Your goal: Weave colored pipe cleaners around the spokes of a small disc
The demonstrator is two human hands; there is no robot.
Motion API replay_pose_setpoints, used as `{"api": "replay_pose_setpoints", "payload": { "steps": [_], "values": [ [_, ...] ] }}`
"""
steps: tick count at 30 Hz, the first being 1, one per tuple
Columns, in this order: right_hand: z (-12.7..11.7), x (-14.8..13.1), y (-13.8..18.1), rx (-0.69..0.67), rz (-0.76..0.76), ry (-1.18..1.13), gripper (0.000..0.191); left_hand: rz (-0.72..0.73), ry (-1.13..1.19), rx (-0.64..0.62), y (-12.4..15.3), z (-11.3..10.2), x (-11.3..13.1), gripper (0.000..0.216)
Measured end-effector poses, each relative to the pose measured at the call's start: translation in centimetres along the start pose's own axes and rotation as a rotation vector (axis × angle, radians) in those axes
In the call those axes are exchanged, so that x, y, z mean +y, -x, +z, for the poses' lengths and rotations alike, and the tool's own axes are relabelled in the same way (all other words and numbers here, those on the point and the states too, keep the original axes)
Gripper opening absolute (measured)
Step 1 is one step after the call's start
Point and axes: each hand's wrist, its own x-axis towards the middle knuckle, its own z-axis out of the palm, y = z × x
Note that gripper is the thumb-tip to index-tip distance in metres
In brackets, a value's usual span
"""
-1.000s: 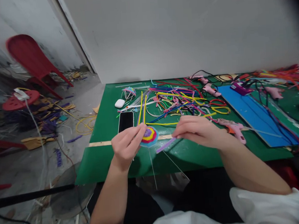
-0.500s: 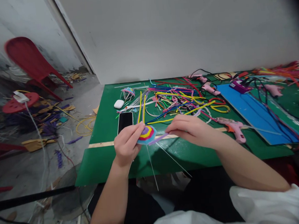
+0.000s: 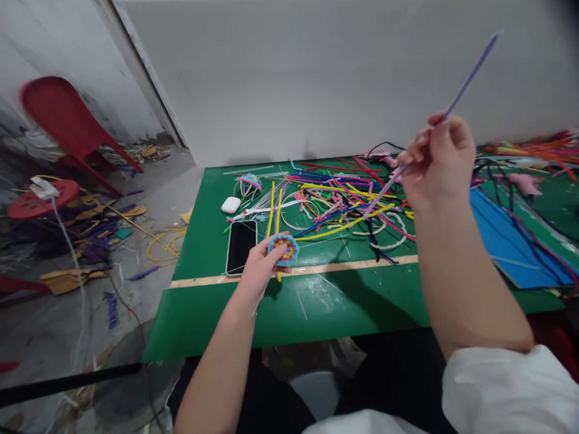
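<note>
My left hand point(image 3: 260, 266) is closed on a small round disc point(image 3: 288, 258) wound from pipe cleaners in rings of blue, yellow and red, above the table's wooden strip. The thumb lies across its face. Thin pale wires show around and below the disc. High on the right, my right hand point(image 3: 439, 157) grips a long purple pipe cleaner point(image 3: 473, 78). One end points up to the right past the white panel; the other slants down to the left over the pile. Yellow pipe cleaners point(image 3: 270, 212) lie just beyond my left hand.
Tangled pipe cleaners point(image 3: 338, 197) cover the green table point(image 3: 198, 322). A phone point(image 3: 242, 247) and a white case point(image 3: 230, 204) are on the left. A blue board point(image 3: 494, 236), black cords and a pink glue gun point(image 3: 524, 184) lie right. A white panel point(image 3: 284, 78) stands behind.
My right hand has risen from beside the disc to the upper right, drawing the purple pipe cleaner out. My left hand keeps the disc, now facing me more. My view has tilted slightly upward.
</note>
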Motion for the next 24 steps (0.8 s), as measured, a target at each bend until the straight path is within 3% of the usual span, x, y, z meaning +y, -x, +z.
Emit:
{"api": "replay_pose_setpoints", "payload": {
  "steps": [3,5,7,10,12,14,17,20,24],
  "values": [
    [-2.5,0.2,-3.7,0.096,-0.022,-0.203,0.026,-0.043,-0.001,-0.036,-0.1,0.6,-0.2,0.039],
    [-4.0,0.5,-5.0,0.045,-0.038,-0.351,0.023,-0.052,-0.021,-0.046,-0.1,0.7,-0.3,0.037],
    [-4.7,0.6,-5.2,0.018,-0.005,-0.313,0.027,-0.056,-0.053,-0.057,0.0,0.8,-0.3,0.036],
    [-3.9,0.5,-2.7,0.075,0.101,-0.071,0.024,-0.042,-0.099,-0.124,0.5,1.0,-0.1,0.036],
    [-2.4,0.4,0.3,-0.073,0.207,0.065,0.017,-0.017,-0.131,-0.177,1.0,1.2,0.3,0.034],
    [-0.6,0.2,3.7,-0.402,0.308,0.217,0.016,0.006,-0.157,-0.204,1.5,1.5,0.7,0.037],
    [1.3,0.1,7.8,-0.788,0.297,0.406,0.017,0.026,-0.174,-0.237,1.9,1.8,0.9,0.047],
    [1.8,0.1,9.8,-0.864,0.305,0.420,0.022,0.048,-0.190,-0.240,1.8,2.0,0.7,0.048],
    [1.1,0.7,10.4,-0.854,0.294,0.419,0.023,0.127,-0.247,-0.119,1.4,2.2,0.3,0.034]
  ]
}}
